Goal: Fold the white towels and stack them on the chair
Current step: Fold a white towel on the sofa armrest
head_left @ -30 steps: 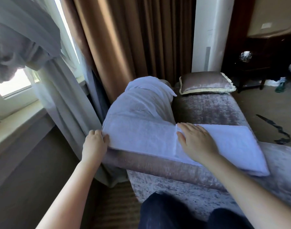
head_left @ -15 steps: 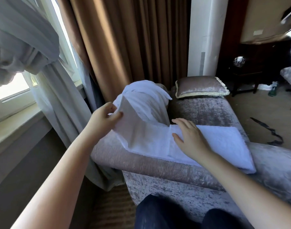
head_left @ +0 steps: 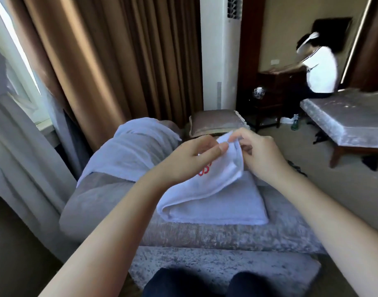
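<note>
2 white towels on 1 grey velvet chair (head_left: pixel 205 234). The folded towel (head_left: pixel 216 189), marked with red lettering, lies along the chair's near upholstered edge, its upper layer lifted at the far end. The left hand (head_left: pixel 192 161) and right hand (head_left: pixel 261 155) meet there, fingers (head_left: pixel 223 148) clamped on that lifted corner. The draped towel (head_left: pixel 132 151) hangs over the chair's left arm. 1 cushion (head_left: pixel 216 123) rests at the chair's far end.

Centre frame: left hand (head_left: pixel 190 159) and right hand (head_left: pixel 263 153) pinch the raised corner of a white towel (head_left: pixel 216 202) with red lettering. Its folded bulk lies on the grey velvet chair (head_left: pixel 205 234). Second white towel (head_left: pixel 136 148) draped at left. Cushion (head_left: pixel 213 122) behind. Blurred person (head_left: pixel 321 71) upper right.
</note>
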Motion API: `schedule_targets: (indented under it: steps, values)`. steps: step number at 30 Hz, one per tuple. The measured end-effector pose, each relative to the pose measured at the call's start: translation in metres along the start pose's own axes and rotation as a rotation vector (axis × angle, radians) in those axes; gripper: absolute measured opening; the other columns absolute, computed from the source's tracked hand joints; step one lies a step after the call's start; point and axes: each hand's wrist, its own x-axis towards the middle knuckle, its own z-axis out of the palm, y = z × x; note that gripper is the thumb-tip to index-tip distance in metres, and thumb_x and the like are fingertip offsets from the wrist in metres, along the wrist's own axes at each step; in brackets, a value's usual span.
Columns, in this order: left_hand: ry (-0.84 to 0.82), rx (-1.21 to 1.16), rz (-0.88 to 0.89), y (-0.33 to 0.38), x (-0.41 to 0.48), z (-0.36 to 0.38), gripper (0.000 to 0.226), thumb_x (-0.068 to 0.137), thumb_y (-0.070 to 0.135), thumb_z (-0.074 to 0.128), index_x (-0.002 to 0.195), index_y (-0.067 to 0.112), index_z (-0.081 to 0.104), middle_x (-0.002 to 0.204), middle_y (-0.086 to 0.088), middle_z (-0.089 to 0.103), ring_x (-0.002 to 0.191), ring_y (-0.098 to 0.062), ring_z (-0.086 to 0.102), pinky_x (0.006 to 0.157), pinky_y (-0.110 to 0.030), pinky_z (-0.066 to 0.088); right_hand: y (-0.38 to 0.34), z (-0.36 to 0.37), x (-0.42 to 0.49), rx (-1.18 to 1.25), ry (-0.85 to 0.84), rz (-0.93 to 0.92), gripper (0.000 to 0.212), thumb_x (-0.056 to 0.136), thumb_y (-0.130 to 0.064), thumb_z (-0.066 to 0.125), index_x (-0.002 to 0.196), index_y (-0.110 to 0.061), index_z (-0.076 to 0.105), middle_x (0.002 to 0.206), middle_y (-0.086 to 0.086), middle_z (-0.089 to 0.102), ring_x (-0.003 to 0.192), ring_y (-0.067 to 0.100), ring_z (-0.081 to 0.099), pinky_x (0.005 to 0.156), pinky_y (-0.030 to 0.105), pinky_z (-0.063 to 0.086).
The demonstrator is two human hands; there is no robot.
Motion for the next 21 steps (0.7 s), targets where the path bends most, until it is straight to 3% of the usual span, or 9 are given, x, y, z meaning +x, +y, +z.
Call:
schedule_targets:
  steps: [2,4,6,9,11,14,16,18,21]
  values:
    - [0.019,0.035,-0.029,-0.011,0.001,0.007,0.046,0.093,0.055,0.047,0.1,0.014,0.065,0.096,0.004,0.069,0.093,-0.01,0.063,0.08,-0.022,0.048,0.016,-0.01,-0.01,-0.055,0.006,0.044,0.034,0.082,0.002,0.056,0.097,-0.029,0.062,0.067,0.012,0.065,0.07,0.032,0.061,0.064,0.038,0.051]
    - [0.091,0.239,-0.004,-0.033,0.0,0.013,0.029,0.098,0.04,0.048,0.102,0.017,0.065,0.097,0.013,0.067,0.091,-0.005,0.059,0.077,-0.017,0.042,0.029,-0.017,-0.023,-0.111,-0.016,0.071,0.032,0.083,0.006,0.055,0.097,-0.021,0.064,0.061,0.011,0.062,0.062,0.031,0.057,0.058,0.029,0.043]
    - [0.095,0.457,0.038,-0.059,-0.003,0.018,0.026,0.1,0.031,0.047,0.108,0.016,0.066,0.103,0.007,0.067,0.097,-0.013,0.059,0.08,-0.026,0.045,0.046,-0.017,-0.037,-0.144,-0.024,0.13,0.033,0.082,0.007,0.054,0.096,-0.021,0.065,0.062,0.014,0.061,0.06,0.033,0.057,0.055,0.029,0.038]
    - [-0.027,0.64,0.019,-0.094,-0.011,0.032,0.061,0.09,0.052,0.031,0.124,0.012,0.063,0.124,-0.007,0.065,0.116,-0.03,0.057,0.096,-0.044,0.045,0.07,-0.008,-0.059,-0.198,-0.094,0.21,0.04,0.082,0.006,0.056,0.094,-0.032,0.064,0.075,0.009,0.07,0.068,0.031,0.063,0.061,0.037,0.049]
    - [-0.094,0.672,-0.084,-0.105,-0.018,0.045,0.084,0.084,0.068,0.014,0.141,0.018,0.048,0.148,-0.002,0.046,0.138,-0.026,0.038,0.114,-0.047,0.027,0.079,-0.001,-0.073,-0.233,-0.162,0.245,0.035,0.088,0.0,0.057,0.096,-0.032,0.065,0.088,-0.004,0.073,0.074,0.022,0.065,0.064,0.041,0.054]
    - [-0.078,0.787,-0.078,-0.112,-0.027,0.06,0.09,0.089,0.072,-0.004,0.146,0.021,0.042,0.152,-0.003,0.04,0.141,-0.03,0.035,0.115,-0.054,0.024,0.077,0.002,-0.077,-0.294,-0.112,0.343,0.043,0.091,0.003,0.045,0.1,-0.032,0.069,0.103,0.001,0.072,0.067,0.016,0.06,0.056,0.031,0.046]
    - [-0.079,0.868,-0.075,-0.112,-0.028,0.064,0.078,0.097,0.063,0.003,0.14,0.019,0.051,0.142,-0.009,0.052,0.13,-0.037,0.049,0.104,-0.06,0.039,0.063,0.005,-0.07,-0.339,0.008,0.344,0.044,0.089,0.008,0.042,0.108,-0.021,0.069,0.124,0.004,0.064,0.095,0.023,0.062,0.07,0.032,0.046]
    - [-0.034,0.902,-0.067,-0.114,-0.028,0.067,0.07,0.1,0.059,0.009,0.139,0.021,0.053,0.137,-0.011,0.057,0.125,-0.039,0.053,0.098,-0.061,0.044,0.042,0.015,-0.059,-0.352,0.051,0.227,0.035,0.096,-0.002,0.043,0.123,-0.014,0.061,0.14,0.003,0.052,0.128,0.025,0.046,0.098,0.039,0.042]
    - [0.008,0.909,-0.038,-0.114,-0.031,0.071,0.068,0.1,0.059,0.012,0.14,0.021,0.053,0.14,-0.014,0.054,0.127,-0.041,0.051,0.098,-0.061,0.042,0.024,0.038,-0.046,-0.401,-0.186,0.159,0.041,0.104,-0.03,0.036,0.142,-0.018,0.044,0.153,-0.001,0.036,0.143,0.019,0.027,0.116,0.041,0.023]
